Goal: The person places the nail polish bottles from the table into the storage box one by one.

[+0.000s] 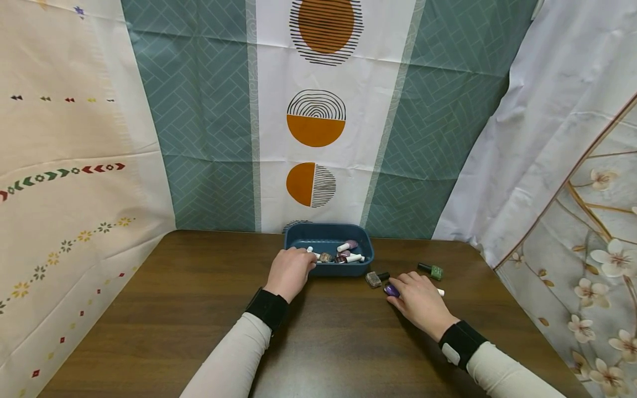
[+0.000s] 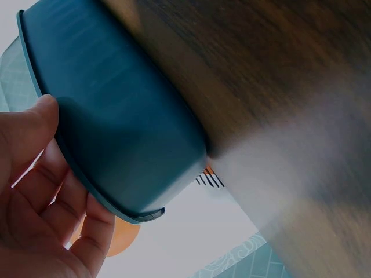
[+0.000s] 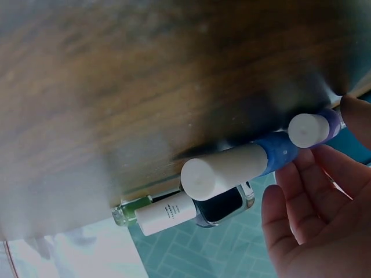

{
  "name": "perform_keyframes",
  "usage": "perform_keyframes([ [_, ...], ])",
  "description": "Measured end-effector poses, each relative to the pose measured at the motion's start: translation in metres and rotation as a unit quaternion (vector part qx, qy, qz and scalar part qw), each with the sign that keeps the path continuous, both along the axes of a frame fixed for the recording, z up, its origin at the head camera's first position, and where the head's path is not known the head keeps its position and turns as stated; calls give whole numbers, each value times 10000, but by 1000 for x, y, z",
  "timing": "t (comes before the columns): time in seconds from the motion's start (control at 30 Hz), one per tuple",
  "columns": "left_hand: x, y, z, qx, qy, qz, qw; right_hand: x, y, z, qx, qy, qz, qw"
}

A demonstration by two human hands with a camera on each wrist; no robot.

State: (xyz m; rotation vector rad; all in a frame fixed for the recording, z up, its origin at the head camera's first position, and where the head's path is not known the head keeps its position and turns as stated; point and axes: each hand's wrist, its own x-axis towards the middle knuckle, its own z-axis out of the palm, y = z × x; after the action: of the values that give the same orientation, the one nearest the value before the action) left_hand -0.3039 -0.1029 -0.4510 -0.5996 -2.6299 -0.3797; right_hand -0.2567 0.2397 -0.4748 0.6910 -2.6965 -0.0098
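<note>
My left hand (image 1: 292, 269) grips the near left rim of a dark blue plastic bin (image 1: 328, 269), thumb on the outer wall in the left wrist view. Inside the bin lie several nail polish bottles (image 1: 325, 257), some with white caps. On the table right of the bin, my right hand (image 1: 419, 298) has its thumb and fingers around a purple nail polish bottle (image 1: 391, 289) with a white cap (image 3: 308, 130). Close beside these fingers is a blue nail polish bottle (image 3: 278, 152) with a long white cap, mostly hidden under the hand in the head view.
A glittery nail polish bottle (image 1: 373, 279) with a black cap lies between the bin and my right hand. Farther right is a green nail polish bottle (image 1: 436, 272). In the right wrist view a dark bottle (image 3: 223, 207) with a white cap is nearby. Patterned curtains (image 1: 209, 121) edge the wooden table (image 1: 199, 309).
</note>
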Motion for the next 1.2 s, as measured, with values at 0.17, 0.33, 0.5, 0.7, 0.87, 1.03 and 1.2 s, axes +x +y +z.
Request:
perform_keyframes([
  [0.17, 1, 0, 0, 4, 9, -10, 10000, 0, 0, -1, 51, 15, 8, 10000],
  [0.33, 1, -1, 0, 6, 30, -23, 10000, -1, -1, 0, 69, 7, 10, 10000],
  [0.5, 2, -1, 1, 3, 5, -19, 10000, -1, -2, 0, 77, 63, 54, 9999],
  [0.7, 2, 0, 1, -24, -52, -1, 10000, -1, -3, -1, 60, 187, 173, 9997],
  [0.87, 2, 0, 1, -44, -68, 7, 10000, -1, -3, -2, 10, 307, 316, 9990],
  [1.03, 1, 0, 1, -32, -126, 10, 9999, 1, -4, 0, -16, 333, 353, 9988],
  [1.2, -1, -1, 1, -39, -178, 31, 9998, 1, -6, 6, -116, 341, 356, 9987],
])
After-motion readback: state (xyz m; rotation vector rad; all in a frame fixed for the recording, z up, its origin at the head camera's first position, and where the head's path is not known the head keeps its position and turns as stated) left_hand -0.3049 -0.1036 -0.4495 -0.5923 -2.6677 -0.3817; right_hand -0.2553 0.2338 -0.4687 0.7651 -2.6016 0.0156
